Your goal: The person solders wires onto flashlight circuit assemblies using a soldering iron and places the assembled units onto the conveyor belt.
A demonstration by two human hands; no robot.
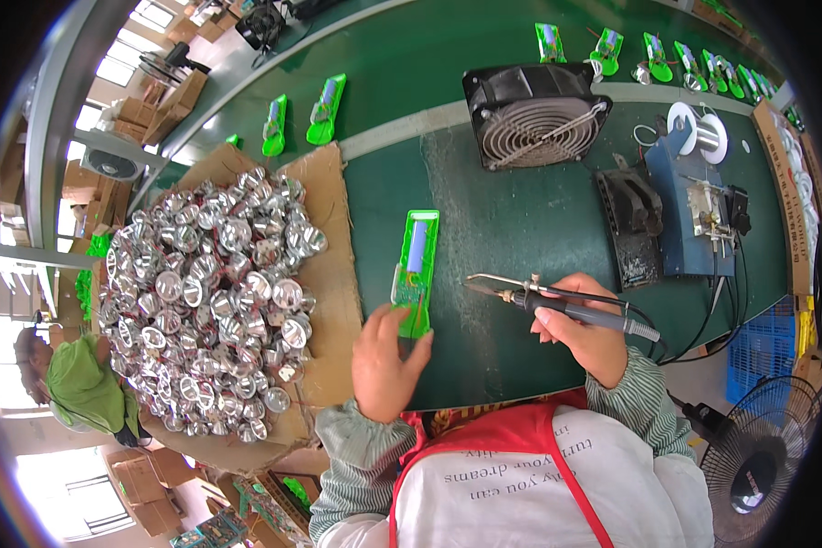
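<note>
On the green bench lies a long bright-green plastic flashlight housing [418, 315], with a blue-purple cylindrical battery [418, 247] and a small circuit board in it. My left hand [382, 362] grips its near end, fingers along the left side and thumb at the right. My right hand [586, 327] is wrapped round the dark handle of a soldering iron [575, 311]. A thin metal tube is fixed along the iron. Its tip points left and stays apart from the housing, a short way to its right.
Left of me, a cardboard sheet [324, 265] bears a big heap of silvery reflector cups [237, 235]. A black fan [543, 114] stands ahead. At right are a blue solder-feed box [690, 201], a wire spool [706, 137], an iron holder [632, 219] and cables. More green housings [327, 110] line the far belt.
</note>
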